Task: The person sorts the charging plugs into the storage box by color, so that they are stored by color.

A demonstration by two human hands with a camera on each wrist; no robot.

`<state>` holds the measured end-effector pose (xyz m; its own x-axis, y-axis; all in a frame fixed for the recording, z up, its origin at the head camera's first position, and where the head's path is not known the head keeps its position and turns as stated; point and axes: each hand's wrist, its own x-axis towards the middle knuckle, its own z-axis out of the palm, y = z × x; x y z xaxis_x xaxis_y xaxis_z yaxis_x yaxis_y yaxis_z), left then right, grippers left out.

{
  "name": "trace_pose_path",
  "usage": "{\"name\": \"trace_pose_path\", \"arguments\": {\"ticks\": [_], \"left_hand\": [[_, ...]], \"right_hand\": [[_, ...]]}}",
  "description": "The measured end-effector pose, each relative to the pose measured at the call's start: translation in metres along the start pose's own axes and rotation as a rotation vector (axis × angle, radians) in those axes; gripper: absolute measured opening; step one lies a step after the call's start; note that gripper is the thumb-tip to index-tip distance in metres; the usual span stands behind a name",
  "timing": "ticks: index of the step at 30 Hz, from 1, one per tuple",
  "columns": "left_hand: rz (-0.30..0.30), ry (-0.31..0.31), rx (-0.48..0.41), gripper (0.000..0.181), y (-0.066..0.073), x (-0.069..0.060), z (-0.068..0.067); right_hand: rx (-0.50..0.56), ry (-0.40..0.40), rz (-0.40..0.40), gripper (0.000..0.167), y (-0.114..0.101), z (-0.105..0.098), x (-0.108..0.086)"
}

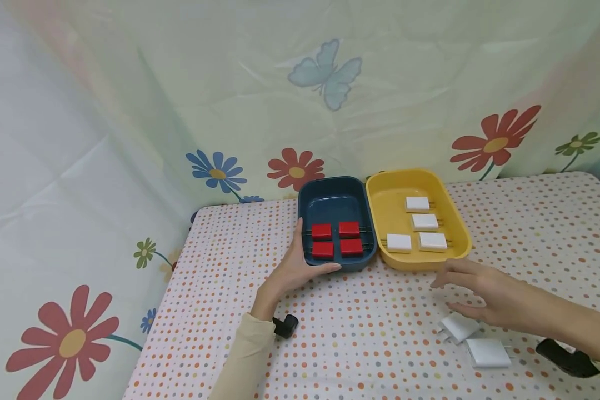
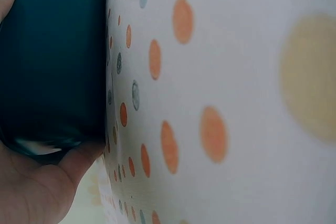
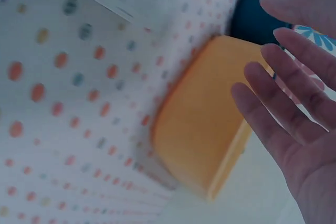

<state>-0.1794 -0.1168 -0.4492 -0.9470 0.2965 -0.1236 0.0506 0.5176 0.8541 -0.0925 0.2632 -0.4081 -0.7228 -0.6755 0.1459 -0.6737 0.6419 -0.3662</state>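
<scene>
My left hand [image 1: 293, 264] touches the near left corner of a dark blue tray [image 1: 332, 189], its fingers straight along the left side and its thumb across the front. Several red plug-like blocks [image 1: 323, 250] with thin prongs lie in that tray. In the left wrist view, the thumb and fingers spread against the tray's outer wall [image 2: 52, 66]. My right hand [image 1: 495, 291] hovers before the yellow tray [image 1: 387, 194], fingers loosely bent and holding nothing. Several white charger plugs [image 1: 432, 241] lie inside the yellow tray. Below the right hand, two more white plugs [image 1: 488, 353] are on the table.
Both trays stand side by side near the back of a table [image 1: 360, 333] with a dotted cloth. Behind it hangs a curtain [image 1: 390, 83] with flowers and a butterfly. Each wrist wears a black strap device [image 1: 286, 326].
</scene>
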Motion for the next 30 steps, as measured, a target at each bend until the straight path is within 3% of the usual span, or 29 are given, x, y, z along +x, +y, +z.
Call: {"name": "trace_pose_path", "arguments": {"ticks": [4, 9, 13, 21, 30], "left_hand": [[-0.009, 0.001, -0.005, 0.129, 0.000, -0.001, 0.000], [-0.018, -0.001, -0.001, 0.129, -0.001, 0.000, 0.000], [-0.015, -0.005, 0.003, 0.129, -0.001, 0.000, 0.000], [0.002, 0.000, -0.006, 0.129, -0.002, 0.001, 0.000], [0.010, 0.000, -0.013, 0.129, -0.002, 0.001, 0.000]], "right_hand": [[0.105, -0.159, 0.060, 0.042, 0.001, 0.011, -0.009], [0.162, -0.241, 0.090, 0.041, 0.003, 0.018, -0.013], [0.166, -0.262, 0.115, 0.041, 0.003, 0.020, -0.014], [0.149, -0.237, 0.075, 0.038, 0.002, 0.025, -0.014], [0.077, -0.237, 0.204, 0.044, 0.008, 0.027, -0.013]]}}
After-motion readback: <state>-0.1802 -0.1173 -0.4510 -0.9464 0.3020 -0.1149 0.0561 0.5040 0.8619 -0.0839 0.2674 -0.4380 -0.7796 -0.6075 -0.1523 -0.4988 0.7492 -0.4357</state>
